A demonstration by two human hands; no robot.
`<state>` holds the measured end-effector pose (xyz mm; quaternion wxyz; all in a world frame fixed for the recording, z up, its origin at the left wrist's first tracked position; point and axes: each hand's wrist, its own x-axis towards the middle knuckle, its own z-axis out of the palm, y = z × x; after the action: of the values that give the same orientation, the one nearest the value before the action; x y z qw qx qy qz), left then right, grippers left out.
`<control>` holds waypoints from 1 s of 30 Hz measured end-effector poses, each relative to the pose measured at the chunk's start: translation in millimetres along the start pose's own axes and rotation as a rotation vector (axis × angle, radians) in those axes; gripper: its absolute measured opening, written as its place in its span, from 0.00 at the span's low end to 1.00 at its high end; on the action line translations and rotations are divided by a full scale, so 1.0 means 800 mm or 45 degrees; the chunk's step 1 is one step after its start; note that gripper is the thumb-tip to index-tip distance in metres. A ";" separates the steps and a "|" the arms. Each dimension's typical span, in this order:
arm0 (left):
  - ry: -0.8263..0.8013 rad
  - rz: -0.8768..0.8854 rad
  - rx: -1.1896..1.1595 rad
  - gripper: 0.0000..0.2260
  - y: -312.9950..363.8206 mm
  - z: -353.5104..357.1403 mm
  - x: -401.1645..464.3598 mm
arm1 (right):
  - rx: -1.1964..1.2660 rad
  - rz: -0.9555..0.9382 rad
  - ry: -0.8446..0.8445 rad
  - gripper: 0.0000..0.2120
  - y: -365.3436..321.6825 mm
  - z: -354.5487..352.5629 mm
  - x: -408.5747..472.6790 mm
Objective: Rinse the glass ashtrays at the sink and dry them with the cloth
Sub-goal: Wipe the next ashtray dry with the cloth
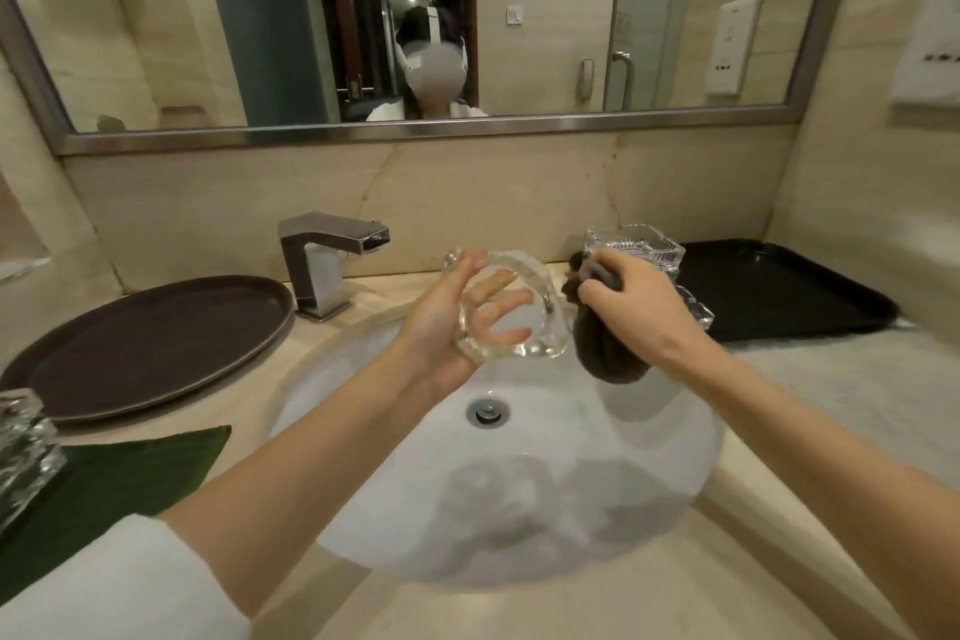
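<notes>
Glass ashtray (pixel 506 309), round and clear, is held up on edge above the white sink (pixel 649 457), over the basin's rear half. The left hand (pixel 457 322) carries it: the palm sits against the near left rim, the thumb rises along the upper left edge, and the fingers (pixel 498 304) spread behind the glass, showing through it. They are only lightly bent, so this is a cradling hold and not a tight one.

Just to the right, the right hand (pixel 631 304) is clenched around a dark grey cloth (pixel 605 353). The cloth is bunched in the fist and hangs down in a lump below the wrist, close beside the ashtray's right rim; whether cloth and glass touch cannot be told.

Behind the right hand, more clear ashtrays (pixel 636 247) stand stacked at the left end of a black rectangular tray (pixel 789 286) on the counter (pixel 857 379). A square chrome tap (pixel 324 260) stands at the back left of the sink, its spout pointing right towards the held ashtray, with a small gap between them. Left of the tap lies a dark oval tray (pixel 156 343), and at the far left edge of the view stand further glass pieces (pixel 26 447) beside a green leaf-shaped mat (pixel 130 478).

Below both hands the basin lies open down to the drain (pixel 487 411). The wall and mirror (pixel 415 16) close off the back, and a side wall closes the right.
</notes>
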<state>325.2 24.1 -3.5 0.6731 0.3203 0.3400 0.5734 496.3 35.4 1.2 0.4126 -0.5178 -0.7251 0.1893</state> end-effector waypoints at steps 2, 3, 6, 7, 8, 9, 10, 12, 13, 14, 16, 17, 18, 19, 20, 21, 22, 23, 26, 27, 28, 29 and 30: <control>-0.002 -0.038 -0.047 0.15 -0.005 0.028 0.021 | 0.045 0.183 -0.173 0.19 0.017 -0.019 0.011; -0.016 -0.061 -0.074 0.14 -0.010 0.042 0.032 | 0.059 0.242 -0.210 0.20 0.025 -0.027 0.015; -0.074 -0.099 -0.098 0.13 -0.028 0.081 0.067 | 0.150 0.344 -0.163 0.08 0.048 -0.055 0.034; -0.065 -0.102 -0.057 0.13 -0.034 0.092 0.080 | 0.115 0.381 -0.136 0.07 0.056 -0.066 0.043; -0.030 -0.093 0.071 0.13 -0.042 0.101 0.094 | 0.028 0.427 -0.119 0.08 0.064 -0.077 0.050; 0.019 -0.076 0.290 0.14 -0.050 0.109 0.107 | -0.078 0.464 -0.114 0.10 0.071 -0.088 0.059; 0.058 -0.053 0.567 0.15 -0.058 0.114 0.120 | -0.190 0.493 -0.122 0.12 0.077 -0.098 0.066; 0.062 -0.030 1.038 0.18 -0.070 0.120 0.143 | -0.374 0.540 -0.169 0.15 0.089 -0.115 0.084; 0.040 -0.036 1.181 0.19 -0.074 0.121 0.154 | -0.459 0.553 -0.206 0.15 0.095 -0.121 0.094; 0.020 -0.041 1.274 0.20 -0.079 0.122 0.166 | -0.549 0.562 -0.248 0.15 0.101 -0.126 0.103; 0.000 -0.016 1.429 0.18 -0.088 0.125 0.189 | -0.679 0.585 -0.344 0.13 0.116 -0.130 0.120; 0.009 0.009 1.492 0.15 -0.093 0.126 0.200 | -0.699 0.611 -0.394 0.12 0.123 -0.130 0.126; 0.035 0.037 1.536 0.16 -0.098 0.126 0.209 | -0.701 0.640 -0.435 0.11 0.131 -0.129 0.130; 0.075 0.053 1.575 0.20 -0.103 0.126 0.217 | -0.693 0.660 -0.464 0.11 0.139 -0.127 0.132; 0.119 0.067 1.614 0.23 -0.107 0.124 0.222 | -0.677 0.667 -0.479 0.12 0.147 -0.124 0.132; 0.162 0.100 1.655 0.24 -0.111 0.122 0.227 | -0.662 0.673 -0.486 0.13 0.155 -0.121 0.132; 0.190 0.132 1.699 0.25 -0.113 0.120 0.230 | -0.645 0.681 -0.490 0.13 0.161 -0.118 0.130; 0.198 0.162 1.732 0.25 -0.114 0.119 0.232 | -0.631 0.691 -0.493 0.14 0.167 -0.115 0.128; 0.208 0.207 1.781 0.23 -0.117 0.115 0.236 | -0.587 0.706 -0.493 0.13 0.178 -0.111 0.127; 0.212 0.212 1.780 0.23 -0.119 0.114 0.238 | -0.578 0.705 -0.491 0.12 0.180 -0.111 0.128; 0.210 0.217 1.775 0.22 -0.120 0.113 0.240 | -0.573 0.702 -0.491 0.13 0.182 -0.112 0.129; 0.210 0.217 1.773 0.22 -0.121 0.112 0.241 | -0.572 0.698 -0.492 0.14 0.184 -0.112 0.130; 0.210 0.214 1.775 0.22 -0.122 0.112 0.242 | -0.571 0.692 -0.493 0.15 0.185 -0.112 0.130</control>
<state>474.3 198.6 -50.7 0.2367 0.6575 0.6518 0.2947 642.7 174.0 -7.6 0.0800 -0.7226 -0.6495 0.2227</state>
